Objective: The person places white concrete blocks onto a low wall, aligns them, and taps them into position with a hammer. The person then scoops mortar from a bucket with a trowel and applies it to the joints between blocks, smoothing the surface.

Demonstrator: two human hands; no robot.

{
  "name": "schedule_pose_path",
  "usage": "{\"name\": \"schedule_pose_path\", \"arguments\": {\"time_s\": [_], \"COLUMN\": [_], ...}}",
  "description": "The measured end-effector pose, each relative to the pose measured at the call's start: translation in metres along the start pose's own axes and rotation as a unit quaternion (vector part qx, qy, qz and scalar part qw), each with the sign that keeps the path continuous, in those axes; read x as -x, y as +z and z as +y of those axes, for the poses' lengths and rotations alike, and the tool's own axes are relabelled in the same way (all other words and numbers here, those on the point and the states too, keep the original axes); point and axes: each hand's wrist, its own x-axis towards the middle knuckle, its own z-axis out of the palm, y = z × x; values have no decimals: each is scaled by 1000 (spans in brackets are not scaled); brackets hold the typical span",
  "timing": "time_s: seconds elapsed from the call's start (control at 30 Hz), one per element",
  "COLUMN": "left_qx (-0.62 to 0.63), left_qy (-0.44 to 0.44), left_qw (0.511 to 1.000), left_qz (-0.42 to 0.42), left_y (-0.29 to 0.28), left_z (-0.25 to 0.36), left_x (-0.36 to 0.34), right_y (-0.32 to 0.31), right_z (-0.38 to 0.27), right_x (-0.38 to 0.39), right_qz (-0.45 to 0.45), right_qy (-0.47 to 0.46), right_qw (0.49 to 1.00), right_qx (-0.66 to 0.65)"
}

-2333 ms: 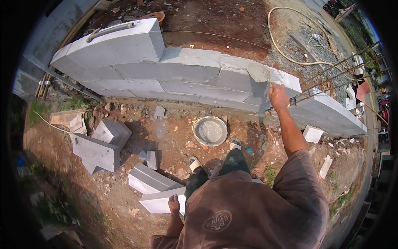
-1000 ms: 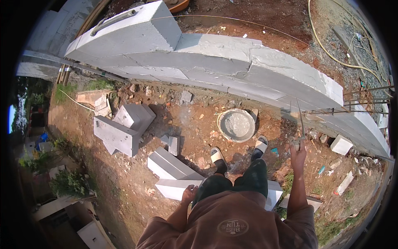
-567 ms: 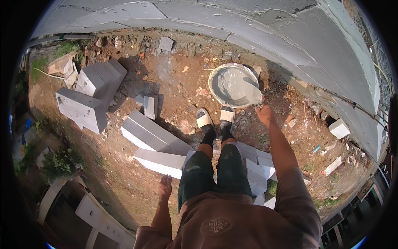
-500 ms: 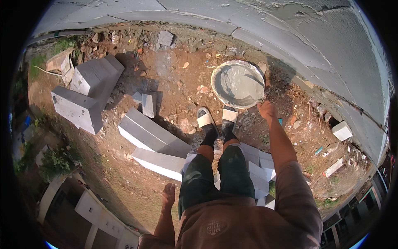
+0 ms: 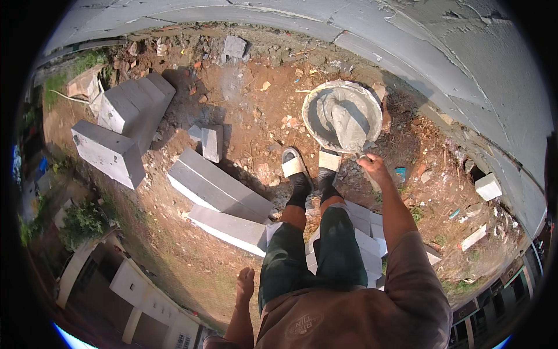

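Head view:
Right hand point(image 5: 374, 167): reaches down to the near rim of the pan point(image 5: 342, 116), fingers curled around a thin tool handle whose tip lies in the mortar point(image 5: 347, 118); closed on that handle.
Left hand point(image 5: 245, 284): hangs beside the left thigh, fingers loosely extended, holding nothing.
Pan: round, on bare dirt just ahead of the sandals point(image 5: 310, 163), a grey mound of mortar inside; its far rim lies near the foot of the wall point(image 5: 442, 52).
Wall: grey block face curving across the top and right edge; it closes off all room beyond the pan.
Blocks point(image 5: 218, 186): two long ones lie slanted just left of the feet; more flat pieces point(image 5: 363, 232) lie under and behind the legs, so footing backward is cramped.
Stack point(image 5: 125, 125): bigger blocks well left, apart from the feet.
Open room: bare red dirt between stack, long blocks and pan; rubble bits lie scattered along the wall foot and to the right.
Change from half a second ago: right hand has moved from the dirt beside the pan to its rim; left hand hangs much as before; pan, blocks and feet lie unchanged.
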Motion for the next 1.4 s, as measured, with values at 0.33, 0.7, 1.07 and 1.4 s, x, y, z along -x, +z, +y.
{"name": "schedule_pose_path", "arguments": {"time_s": [0.33, 0.7, 1.07, 1.4], "left_qx": [10, 121, 128, 158], "left_qy": [136, 188, 74, 93], "left_qw": [989, 968, 979, 969], "left_qz": [56, 116, 142, 164], "left_y": [-13, -129, -111, -111], "left_z": [-36, -124, -98, -44], "left_x": [40, 1, 67, 80], "right_y": [-68, 4, 51, 84], "right_z": [-264, -618, -622, -559], "right_x": [254, 263, 262, 316], "right_qz": [-70, 388, 340, 221], "right_qy": [-171, -443, -397, -392], "right_qw": [935, 769, 776, 835], "right_qx": [-301, -249, -354, -317]}}
